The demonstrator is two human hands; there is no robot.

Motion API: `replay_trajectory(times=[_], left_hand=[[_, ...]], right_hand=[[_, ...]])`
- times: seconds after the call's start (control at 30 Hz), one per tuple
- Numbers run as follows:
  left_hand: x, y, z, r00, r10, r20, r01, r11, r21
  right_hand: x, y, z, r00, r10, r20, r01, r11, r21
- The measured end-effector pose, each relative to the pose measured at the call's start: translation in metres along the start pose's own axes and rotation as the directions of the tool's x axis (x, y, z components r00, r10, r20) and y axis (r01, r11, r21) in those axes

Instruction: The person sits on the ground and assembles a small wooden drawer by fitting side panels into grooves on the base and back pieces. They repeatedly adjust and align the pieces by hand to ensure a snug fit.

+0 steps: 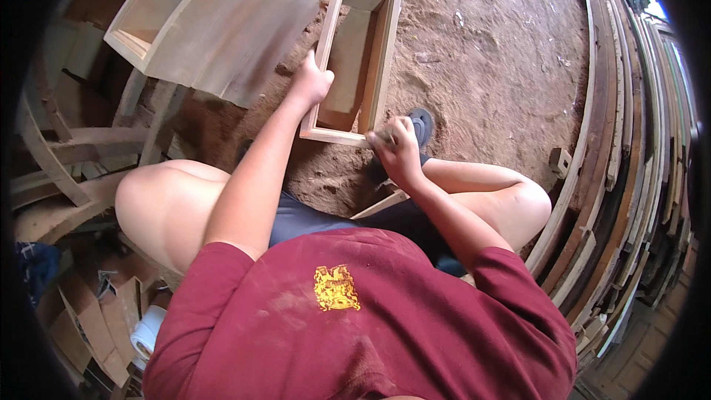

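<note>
A long, narrow wooden box (pixel 386 52), shaped like a drawer, stands tilted in front of me with its open side toward me. My left hand (pixel 312 83) is closed around its left side wall, thumb over the rim. At the near right corner, my right hand (pixel 398 150) has its fingers pinched together on a small greyish thing against the rim. The fingers hide most of that thing, so its kind does not show.
A large wooden cabinet piece (pixel 222 30) leans at the upper left above wooden framing (pixel 96 144). Long planks (pixel 618 126) are stacked on the right. Brown sandy ground (pixel 489 52) lies beyond. A small wood block (pixel 561 161) and a white container (pixel 150 326) are nearby.
</note>
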State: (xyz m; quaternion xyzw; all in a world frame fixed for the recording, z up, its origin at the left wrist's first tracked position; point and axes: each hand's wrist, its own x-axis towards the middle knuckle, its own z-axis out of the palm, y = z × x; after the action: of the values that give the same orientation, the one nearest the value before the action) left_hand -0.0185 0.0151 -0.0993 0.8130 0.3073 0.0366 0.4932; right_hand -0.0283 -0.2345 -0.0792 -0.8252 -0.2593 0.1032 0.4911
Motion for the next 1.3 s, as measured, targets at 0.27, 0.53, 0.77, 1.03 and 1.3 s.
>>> replay_trajectory(times=[0.27, 0.53, 0.77, 1.03, 1.3], left_hand=[[0.002, -0.002, 0.002, 0.999, -0.037, 0.01, 0.036, 0.999, 0.011], [0.003, -0.006, 0.005, 1.0, 0.008, 0.015, -0.008, 1.0, -0.001], [0.008, -0.012, 0.007, 0.999, 0.034, -0.027, -0.034, 0.999, -0.01], [0.008, -0.004, 0.003, 0.999, 0.008, 0.036, -0.008, 1.0, -0.006], [0.011, -0.017, 0.005, 0.999, -0.044, 0.004, 0.043, 0.998, 0.037]], right_hand=[[-0.019, 0.005, -0.005, 0.999, -0.039, -0.011, 0.039, 0.999, -0.016], [-0.009, 0.01, -0.001, 0.998, -0.017, -0.053, 0.016, 1.0, -0.016], [0.02, 0.006, 0.001, 0.986, -0.069, -0.151, 0.065, 0.997, -0.032], [-0.004, 0.018, 0.008, 0.984, -0.086, -0.154, 0.078, 0.995, -0.057], [-0.021, 0.016, 0.002, 0.997, -0.054, -0.056, 0.049, 0.996, -0.078]])
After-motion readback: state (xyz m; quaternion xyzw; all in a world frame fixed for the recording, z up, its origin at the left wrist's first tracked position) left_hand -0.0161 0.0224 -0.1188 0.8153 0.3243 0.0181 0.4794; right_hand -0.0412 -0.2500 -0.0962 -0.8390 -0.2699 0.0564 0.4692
